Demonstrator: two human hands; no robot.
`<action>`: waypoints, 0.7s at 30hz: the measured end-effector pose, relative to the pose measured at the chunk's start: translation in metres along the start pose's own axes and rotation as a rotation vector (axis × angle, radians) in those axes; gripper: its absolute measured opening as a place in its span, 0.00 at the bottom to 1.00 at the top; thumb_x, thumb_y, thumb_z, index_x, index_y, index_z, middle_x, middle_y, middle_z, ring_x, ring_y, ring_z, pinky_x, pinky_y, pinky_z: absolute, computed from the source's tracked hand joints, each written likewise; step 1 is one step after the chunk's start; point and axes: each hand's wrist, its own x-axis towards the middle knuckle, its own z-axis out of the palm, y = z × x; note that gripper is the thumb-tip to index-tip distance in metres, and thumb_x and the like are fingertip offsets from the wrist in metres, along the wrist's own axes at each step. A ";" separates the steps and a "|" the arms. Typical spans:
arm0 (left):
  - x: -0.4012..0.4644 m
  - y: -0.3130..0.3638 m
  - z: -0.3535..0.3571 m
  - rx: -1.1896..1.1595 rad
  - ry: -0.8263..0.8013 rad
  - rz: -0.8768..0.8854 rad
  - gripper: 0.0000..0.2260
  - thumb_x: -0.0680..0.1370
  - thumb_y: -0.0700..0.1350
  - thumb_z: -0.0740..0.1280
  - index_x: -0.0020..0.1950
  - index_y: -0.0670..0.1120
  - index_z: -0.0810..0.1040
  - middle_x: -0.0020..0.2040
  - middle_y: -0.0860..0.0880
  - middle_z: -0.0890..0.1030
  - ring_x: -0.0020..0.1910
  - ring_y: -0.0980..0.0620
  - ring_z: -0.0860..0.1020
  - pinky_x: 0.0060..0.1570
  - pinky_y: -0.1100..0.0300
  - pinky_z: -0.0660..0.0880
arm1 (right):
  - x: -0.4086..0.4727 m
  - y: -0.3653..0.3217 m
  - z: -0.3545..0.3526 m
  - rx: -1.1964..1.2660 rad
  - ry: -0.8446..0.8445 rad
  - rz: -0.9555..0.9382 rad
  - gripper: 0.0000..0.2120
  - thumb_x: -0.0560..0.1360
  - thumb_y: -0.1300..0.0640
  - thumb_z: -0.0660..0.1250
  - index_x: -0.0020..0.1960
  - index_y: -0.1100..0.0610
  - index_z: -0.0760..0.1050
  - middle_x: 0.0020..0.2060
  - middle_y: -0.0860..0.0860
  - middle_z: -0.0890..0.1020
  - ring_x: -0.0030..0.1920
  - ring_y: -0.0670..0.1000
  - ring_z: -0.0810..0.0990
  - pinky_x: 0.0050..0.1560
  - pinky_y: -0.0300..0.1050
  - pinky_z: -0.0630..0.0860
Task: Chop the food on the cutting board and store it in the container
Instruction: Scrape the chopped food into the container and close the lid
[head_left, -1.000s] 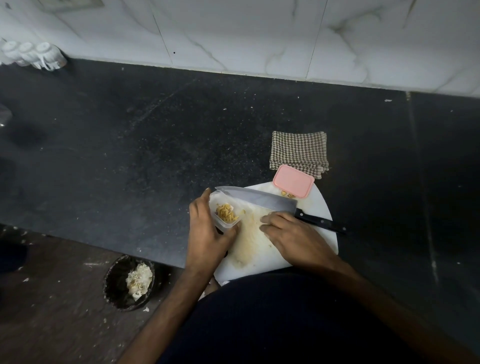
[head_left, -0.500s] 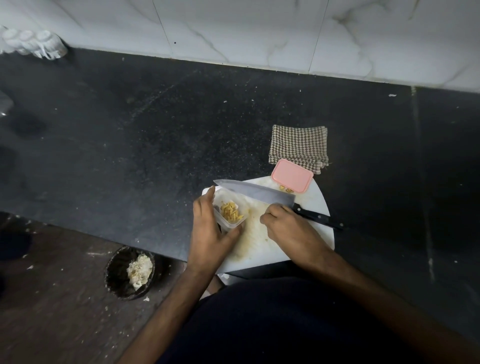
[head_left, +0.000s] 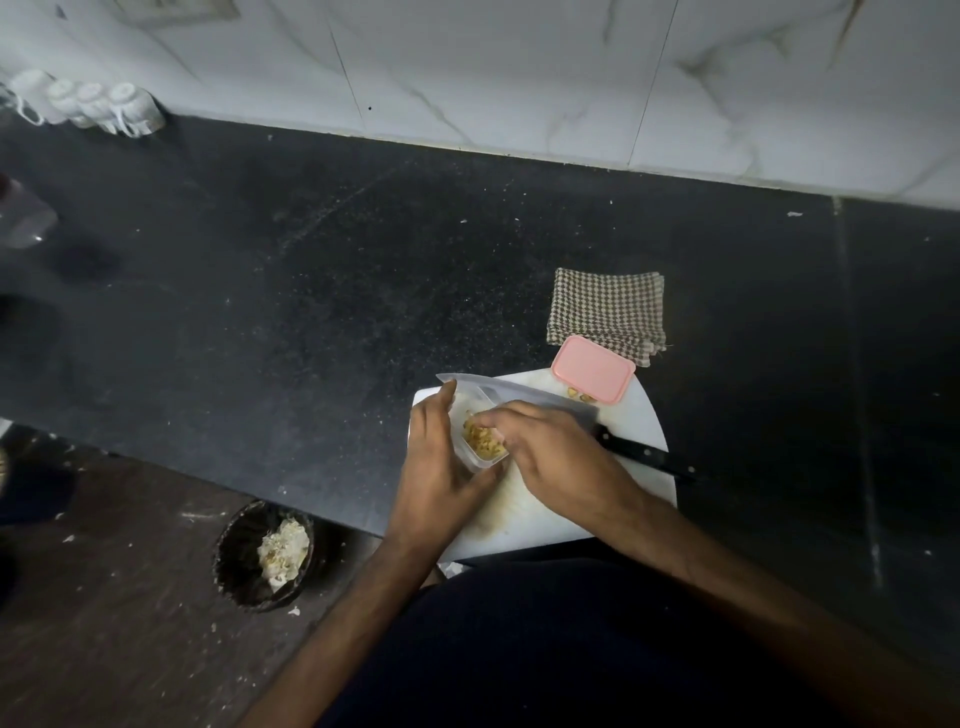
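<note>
Down at far left, on the floor below the tabletop (head_left: 311, 291) edge, a dark bin (head_left: 262, 556) sits with pale scraps inside. Up at the back left, white cups (head_left: 98, 106) line the wall. Moving right along the black speckled tabletop, we reach the board (head_left: 639, 421), white and rounded, hanging a little over the near edge, with a yellowish smear on its near part. Left hand (head_left: 436, 467) is at the board's left side, its grip curled round the box (head_left: 475, 436), thumb on the near end and fingers along the far-left side. That box is small, clear and rectangular, and it holds the food (head_left: 483, 441): yellow-brown chopped bits piled in its near half. Right hand (head_left: 561, 457) reaches across from the right, fingertips bunched right over the box opening and touching the food; its grip looks pinched together, but whether it holds any bits I cannot tell. Behind both hands lies the knife (head_left: 644, 457), broad blade flat on the board, black handle pointing right. At the board's far right corner, a pink lid (head_left: 593, 369) rests with a few more food bits just beside its near edge. Past it, a folded checked cloth (head_left: 607, 312) lies on the tabletop.
</note>
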 end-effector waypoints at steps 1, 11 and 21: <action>0.000 0.001 0.000 -0.005 0.007 0.002 0.41 0.73 0.52 0.78 0.79 0.46 0.61 0.69 0.52 0.67 0.69 0.65 0.66 0.63 0.77 0.62 | 0.000 -0.001 -0.002 0.006 0.027 0.010 0.17 0.80 0.67 0.61 0.65 0.58 0.79 0.59 0.49 0.83 0.58 0.46 0.81 0.61 0.41 0.76; 0.002 0.000 -0.008 -0.036 0.032 0.010 0.41 0.72 0.51 0.80 0.79 0.50 0.61 0.69 0.54 0.68 0.69 0.64 0.67 0.61 0.76 0.65 | -0.010 0.024 0.009 0.158 0.145 0.440 0.11 0.79 0.56 0.70 0.61 0.56 0.80 0.49 0.47 0.85 0.48 0.40 0.83 0.54 0.37 0.80; 0.001 -0.003 -0.005 -0.036 -0.011 0.016 0.41 0.72 0.50 0.79 0.79 0.49 0.60 0.68 0.52 0.67 0.67 0.63 0.67 0.58 0.77 0.66 | -0.011 0.019 0.007 0.204 0.147 0.415 0.05 0.77 0.63 0.71 0.49 0.55 0.83 0.36 0.43 0.84 0.39 0.40 0.83 0.44 0.37 0.80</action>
